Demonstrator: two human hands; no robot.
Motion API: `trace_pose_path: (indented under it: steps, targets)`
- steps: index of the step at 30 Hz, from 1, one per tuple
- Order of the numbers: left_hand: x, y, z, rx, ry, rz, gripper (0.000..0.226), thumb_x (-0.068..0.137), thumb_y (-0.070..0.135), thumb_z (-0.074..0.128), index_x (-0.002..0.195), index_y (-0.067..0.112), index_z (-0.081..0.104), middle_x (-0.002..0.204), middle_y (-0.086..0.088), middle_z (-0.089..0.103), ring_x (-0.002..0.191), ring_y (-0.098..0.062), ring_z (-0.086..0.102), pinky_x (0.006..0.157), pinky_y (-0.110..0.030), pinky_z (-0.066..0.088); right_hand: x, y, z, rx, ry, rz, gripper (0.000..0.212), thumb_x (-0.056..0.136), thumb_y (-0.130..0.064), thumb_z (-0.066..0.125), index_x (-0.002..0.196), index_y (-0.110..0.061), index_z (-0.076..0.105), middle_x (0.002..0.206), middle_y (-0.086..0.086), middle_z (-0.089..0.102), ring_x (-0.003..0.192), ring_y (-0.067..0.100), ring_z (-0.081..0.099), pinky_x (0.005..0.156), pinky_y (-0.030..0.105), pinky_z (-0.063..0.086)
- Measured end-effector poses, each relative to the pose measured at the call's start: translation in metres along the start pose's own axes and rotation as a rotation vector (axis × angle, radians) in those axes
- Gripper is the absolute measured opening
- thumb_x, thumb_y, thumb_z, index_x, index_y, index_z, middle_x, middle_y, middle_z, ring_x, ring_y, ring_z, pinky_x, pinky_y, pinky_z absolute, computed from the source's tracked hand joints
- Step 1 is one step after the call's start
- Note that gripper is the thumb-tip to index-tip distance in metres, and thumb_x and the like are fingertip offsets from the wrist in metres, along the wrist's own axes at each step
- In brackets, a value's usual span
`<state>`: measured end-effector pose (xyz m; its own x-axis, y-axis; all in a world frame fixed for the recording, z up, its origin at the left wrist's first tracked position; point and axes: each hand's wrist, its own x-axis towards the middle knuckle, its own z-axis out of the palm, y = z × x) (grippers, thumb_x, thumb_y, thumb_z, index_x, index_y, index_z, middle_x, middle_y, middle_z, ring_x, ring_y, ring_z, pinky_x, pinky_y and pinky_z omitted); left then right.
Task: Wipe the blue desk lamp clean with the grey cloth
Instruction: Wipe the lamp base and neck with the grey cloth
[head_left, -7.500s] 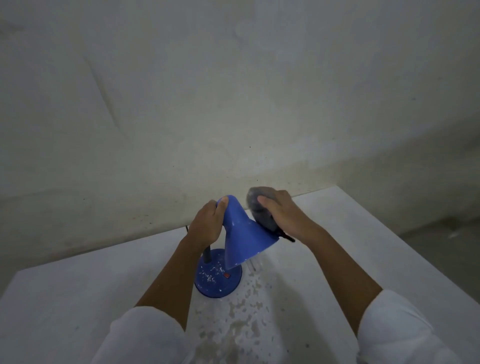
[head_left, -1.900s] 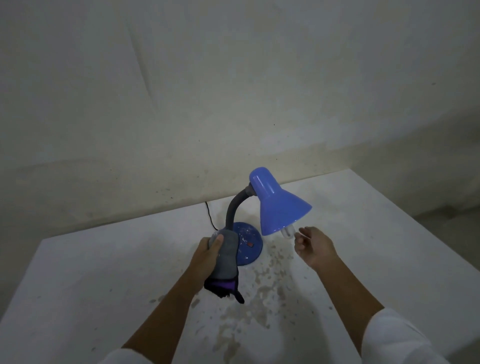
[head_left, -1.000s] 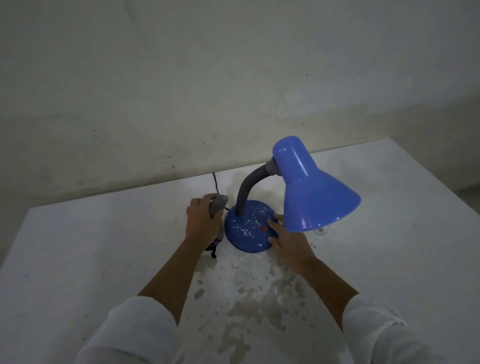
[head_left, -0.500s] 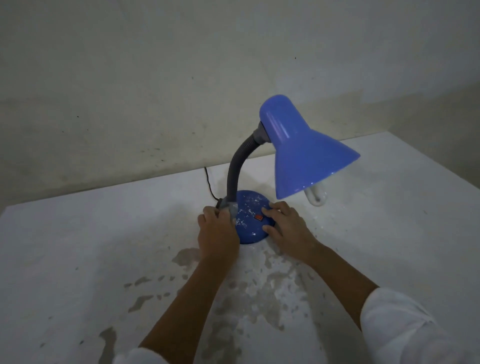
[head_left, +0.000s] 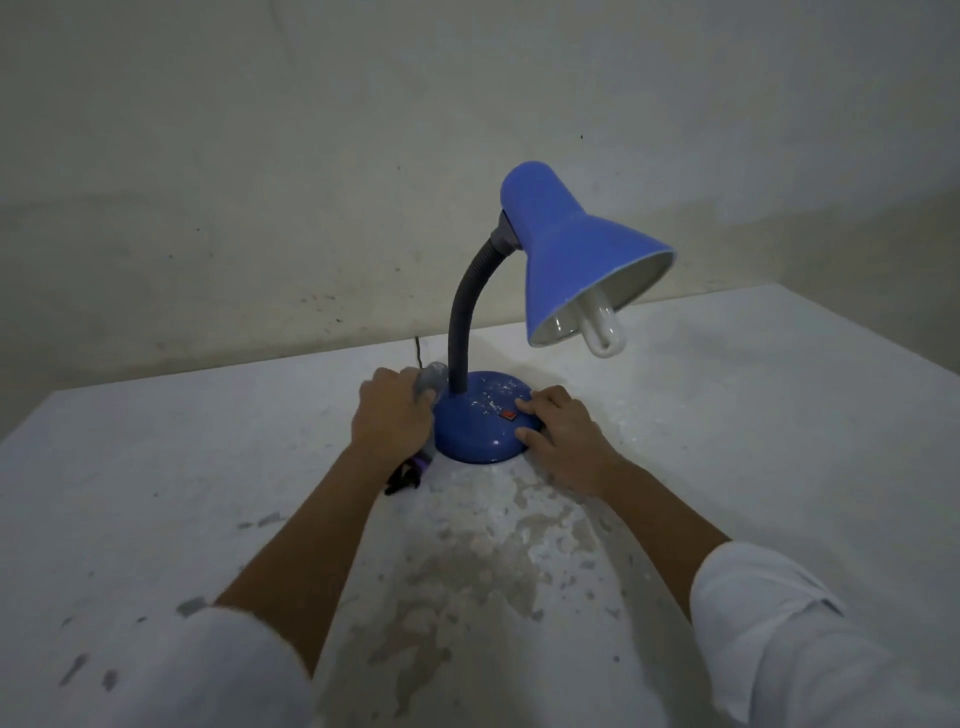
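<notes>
The left grip (head_left: 390, 415) is closed on the soft cloth (head_left: 432, 381) at mid-frame; the right grip (head_left: 563, 435) lies open, steadying the base (head_left: 480, 434). The lamp (head_left: 571, 260) looks top-heavy on its bendy neck (head_left: 467, 306), so holding the base suits.

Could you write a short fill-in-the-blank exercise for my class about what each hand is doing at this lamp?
1. The grey cloth is bunched in the ____ hand.
2. The right hand rests on the lamp's round blue ____.
3. The small switch on the lamp is coloured ____.
4. A white ____ pokes out below the blue shade.

Missing words: left; base; red; bulb
</notes>
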<state>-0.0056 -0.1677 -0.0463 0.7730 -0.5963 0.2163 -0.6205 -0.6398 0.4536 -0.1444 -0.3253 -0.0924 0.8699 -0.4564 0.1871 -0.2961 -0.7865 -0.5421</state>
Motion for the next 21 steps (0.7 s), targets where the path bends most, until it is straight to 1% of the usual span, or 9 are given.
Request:
trace_pose_path:
  steps: [2,4,8,11,13,15,17,19,21]
  targets:
    - [-0.004,0.005,0.016,0.019,-0.031,-0.052,0.034,0.095,0.030,0.034,0.115,0.014,0.057,0.114,-0.015,0.056,0.101,-0.029,0.055,0.089,-0.041,0.051,0.000,0.000,0.000,0.010,0.005,-0.009,0.043,0.092,-0.028,0.053,0.132,-0.013,0.049,0.136,0.011,0.042,0.119,0.030,0.044,0.104,0.042,0.038]
    - [-0.010,0.011,0.029,0.066,0.004,-0.035,0.035,0.097,0.030,0.034,0.125,0.020,0.052,0.119,-0.012,0.048,0.108,-0.027,0.050,0.093,-0.036,0.047,0.001,0.002,0.001,0.012,-0.001,-0.015,0.043,0.092,-0.029,0.052,0.132,-0.013,0.049,0.135,0.011,0.042,0.119,0.030,0.044,0.103,0.043,0.038]
    - [-0.027,0.025,0.036,0.124,0.040,0.052,0.033,0.097,0.027,0.037,0.126,0.031,0.052,0.119,-0.007,0.043,0.108,-0.024,0.046,0.091,-0.033,0.045,-0.001,0.001,0.001,0.019,-0.011,-0.011,0.043,0.093,-0.028,0.051,0.133,-0.014,0.048,0.136,0.010,0.041,0.120,0.030,0.043,0.104,0.043,0.037]
    - [-0.041,0.033,0.041,0.091,0.008,0.050,0.033,0.096,0.029,0.038,0.125,0.031,0.053,0.121,-0.006,0.042,0.109,-0.024,0.046,0.092,-0.035,0.046,-0.002,0.000,-0.001,0.035,-0.022,-0.004,0.041,0.094,-0.024,0.049,0.133,-0.013,0.049,0.137,0.011,0.041,0.121,0.029,0.043,0.107,0.039,0.034]
    - [-0.047,0.039,0.038,0.056,-0.073,0.103,0.031,0.094,0.028,0.039,0.121,0.025,0.056,0.119,-0.007,0.047,0.106,-0.026,0.051,0.090,-0.038,0.048,-0.003,-0.005,-0.006,0.161,-0.032,0.031,0.034,0.096,-0.021,0.045,0.126,-0.009,0.055,0.133,0.015,0.046,0.122,0.028,0.045,0.108,0.038,0.032]
    - [-0.050,0.048,0.028,-0.038,-0.208,0.137,0.026,0.094,0.023,0.042,0.110,0.012,0.058,0.112,-0.015,0.057,0.099,-0.031,0.056,0.085,-0.038,0.048,-0.007,-0.011,-0.016,0.317,-0.051,0.091,0.033,0.099,-0.020,0.040,0.116,-0.001,0.060,0.125,0.017,0.055,0.119,0.028,0.049,0.104,0.034,0.034]
    - [-0.054,0.060,0.018,-0.173,-0.280,0.116,0.023,0.094,0.019,0.042,0.106,0.005,0.057,0.105,-0.016,0.061,0.096,-0.030,0.057,0.081,-0.033,0.043,-0.012,-0.014,-0.025,0.360,-0.028,0.133,0.033,0.099,-0.020,0.037,0.108,0.001,0.061,0.116,0.016,0.061,0.110,0.028,0.054,0.091,0.028,0.037]
    - [-0.060,0.072,0.011,-0.325,-0.269,0.025,0.024,0.095,0.022,0.043,0.111,0.006,0.052,0.102,-0.010,0.056,0.094,-0.024,0.054,0.083,-0.034,0.042,-0.023,-0.013,-0.031,0.377,0.099,0.133,0.028,0.097,-0.014,0.038,0.107,-0.003,0.062,0.110,0.011,0.063,0.102,0.023,0.056,0.084,0.024,0.037]
    - [-0.063,0.081,0.011,-0.501,-0.272,-0.094,0.026,0.095,0.025,0.046,0.116,0.010,0.048,0.102,-0.006,0.053,0.095,-0.022,0.054,0.089,-0.038,0.046,-0.036,-0.014,-0.035,0.467,0.212,0.139,0.026,0.095,-0.012,0.040,0.107,-0.005,0.062,0.106,0.008,0.063,0.097,0.020,0.057,0.083,0.026,0.041]
